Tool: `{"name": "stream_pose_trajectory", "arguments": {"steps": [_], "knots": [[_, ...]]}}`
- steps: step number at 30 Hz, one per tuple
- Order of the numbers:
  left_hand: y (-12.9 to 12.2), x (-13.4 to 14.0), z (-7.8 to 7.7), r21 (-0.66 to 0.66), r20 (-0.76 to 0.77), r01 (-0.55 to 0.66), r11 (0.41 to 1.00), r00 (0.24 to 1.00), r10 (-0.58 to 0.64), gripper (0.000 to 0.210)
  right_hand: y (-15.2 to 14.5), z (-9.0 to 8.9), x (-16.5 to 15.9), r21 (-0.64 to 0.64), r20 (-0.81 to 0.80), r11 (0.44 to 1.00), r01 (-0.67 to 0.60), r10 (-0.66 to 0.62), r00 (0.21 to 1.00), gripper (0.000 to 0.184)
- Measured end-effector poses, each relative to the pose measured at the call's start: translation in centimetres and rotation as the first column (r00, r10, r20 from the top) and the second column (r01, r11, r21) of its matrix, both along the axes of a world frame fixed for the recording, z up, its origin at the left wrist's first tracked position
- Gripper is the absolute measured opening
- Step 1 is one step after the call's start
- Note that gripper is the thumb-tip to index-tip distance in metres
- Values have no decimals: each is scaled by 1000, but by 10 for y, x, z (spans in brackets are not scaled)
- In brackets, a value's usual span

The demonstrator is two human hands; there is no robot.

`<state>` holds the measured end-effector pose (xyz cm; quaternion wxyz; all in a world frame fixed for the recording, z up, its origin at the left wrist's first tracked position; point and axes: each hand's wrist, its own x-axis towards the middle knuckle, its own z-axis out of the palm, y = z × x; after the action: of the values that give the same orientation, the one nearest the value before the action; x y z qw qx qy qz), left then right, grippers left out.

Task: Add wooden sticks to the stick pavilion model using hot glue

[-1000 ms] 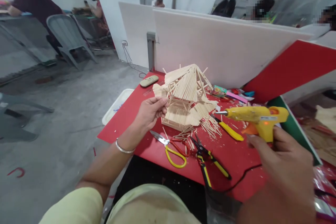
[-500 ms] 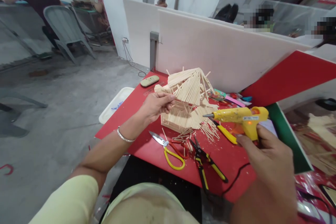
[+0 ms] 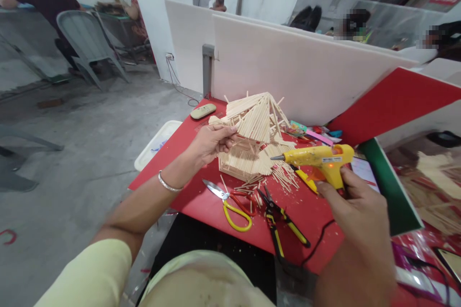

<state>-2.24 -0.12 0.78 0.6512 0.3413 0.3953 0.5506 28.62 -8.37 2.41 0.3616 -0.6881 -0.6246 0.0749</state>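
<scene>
A model house point(image 3: 248, 120) built of thin wooden sticks stands on the red table, its peaked roof laid with fanned sticks. My left hand point(image 3: 216, 141) is closed in a pinch at the left lower edge of that roof; what lies between the fingertips is too small to make out. In my right hand point(image 3: 360, 206) is a yellow hot glue gun point(image 3: 320, 156) with an orange light lit. Its nozzle points left, towards the model, and is apart from it. Loose sticks point(image 3: 284, 177) lie in front of the model.
Nearer me on the red table point(image 3: 205, 201) lie scissors point(image 3: 230, 201) with red and yellow handles, black-yellow pliers point(image 3: 279, 218) and a yellow cutter point(image 3: 306, 181). A beige case point(image 3: 203, 111) sits at the far left corner. White boards point(image 3: 281, 67) stand behind. A black cord point(image 3: 319, 240) runs below the right hand.
The glue gun and my right hand have shifted slightly left, nearer the model. My left hand keeps its pinch at the roof edge. The whole view has moved a little.
</scene>
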Motion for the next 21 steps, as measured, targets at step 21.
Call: {"name": "stream_pose_trajectory", "arguments": {"steps": [21], "knots": [[-68,-2,-10,40,-114,-133,990,984,136,20,-16,-34,43,-73,-65,983,168,-173,983,55]]}}
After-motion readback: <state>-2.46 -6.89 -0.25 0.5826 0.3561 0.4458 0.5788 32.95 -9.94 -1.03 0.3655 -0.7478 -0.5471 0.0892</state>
